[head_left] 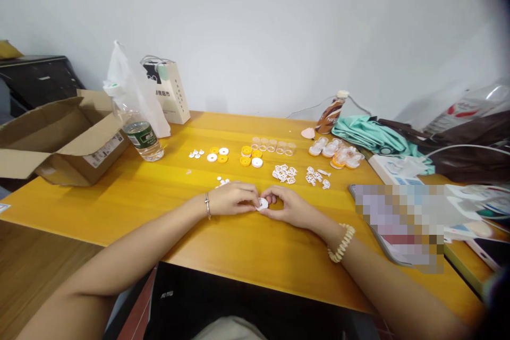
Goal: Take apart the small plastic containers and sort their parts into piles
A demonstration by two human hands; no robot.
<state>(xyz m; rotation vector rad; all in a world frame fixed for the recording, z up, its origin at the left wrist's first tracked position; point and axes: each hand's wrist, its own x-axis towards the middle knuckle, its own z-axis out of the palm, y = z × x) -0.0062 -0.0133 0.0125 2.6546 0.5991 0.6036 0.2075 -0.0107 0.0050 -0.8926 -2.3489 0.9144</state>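
At the left end of the yellow wooden table [247, 255] sits a cardboard box [85, 171] with its flaps open. To its right stands a clear bottle [141, 135] with a green label, a white plastic bag [153, 109] just behind it and a printed paper bag [180, 93] farther back. Next come small white caps [197, 155], and right of them a cluster of yellow and white discs [212, 158]. Nearer, a few small white pieces [222, 180] lie just beyond the left hand [235, 199], which wears a metal bracelet [207, 205].

The left fingers are bent and close together, their tips at the left edge of a white round part [263, 204], held between both hands near the middle of the table. Beyond it are a second disc cluster [257, 162] and a row of clear cups [272, 146]. White openwork pieces [283, 172] lie farther right.

The right hand [292, 207] pinches the part's right side with thumb and curled index finger; I cannot tell how its other fingertips press. Beyond are more openwork pieces [311, 179], then a brown bottle [329, 117], clear-domed pieces [353, 158], a teal cloth [362, 133] and, nearer, a pixelated flat object [398, 228].
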